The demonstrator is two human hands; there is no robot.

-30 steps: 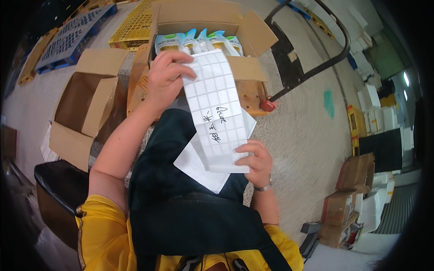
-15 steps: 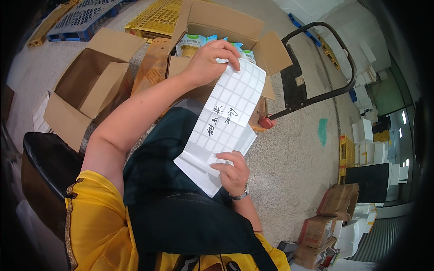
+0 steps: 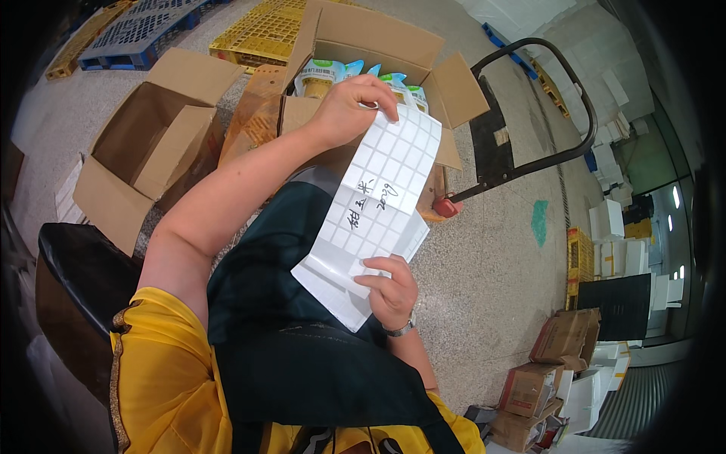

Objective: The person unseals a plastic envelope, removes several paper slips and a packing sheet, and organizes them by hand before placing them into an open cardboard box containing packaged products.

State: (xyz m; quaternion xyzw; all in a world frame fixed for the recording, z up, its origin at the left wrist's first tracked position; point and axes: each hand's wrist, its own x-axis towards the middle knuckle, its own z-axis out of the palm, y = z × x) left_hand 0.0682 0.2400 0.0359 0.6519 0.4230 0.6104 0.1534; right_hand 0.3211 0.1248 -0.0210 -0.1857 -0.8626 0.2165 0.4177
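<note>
A long white label sheet (image 3: pixel 397 163), printed with a grid of rounded squares and bearing black handwriting, slopes across my lap. My left hand (image 3: pixel 349 110) pinches its far end between thumb and fingers. Lower down, my right hand (image 3: pixel 393 291) grips the near part, where the sheet folds over on itself; its thumb is hidden. Just beyond my left hand stands an open cardboard box (image 3: pixel 370 34) holding several blue, green and white plastic bags (image 3: pixel 324 73) with something yellowish inside.
Another open cardboard box (image 3: pixel 125 193) stands at the left. An orange-brown pallet (image 3: pixel 253 113) lies under the filled box. To the right is a black-handled hand truck (image 3: pixel 495 140). Yellow (image 3: pixel 261 34) and blue pallets (image 3: pixel 140 34) lie farther back; cartons (image 3: pixel 533 386) are stacked at lower right.
My left hand has shifted slightly left and toward me, and the far end of the label sheet has dropped a little with it. My right hand has barely moved.
</note>
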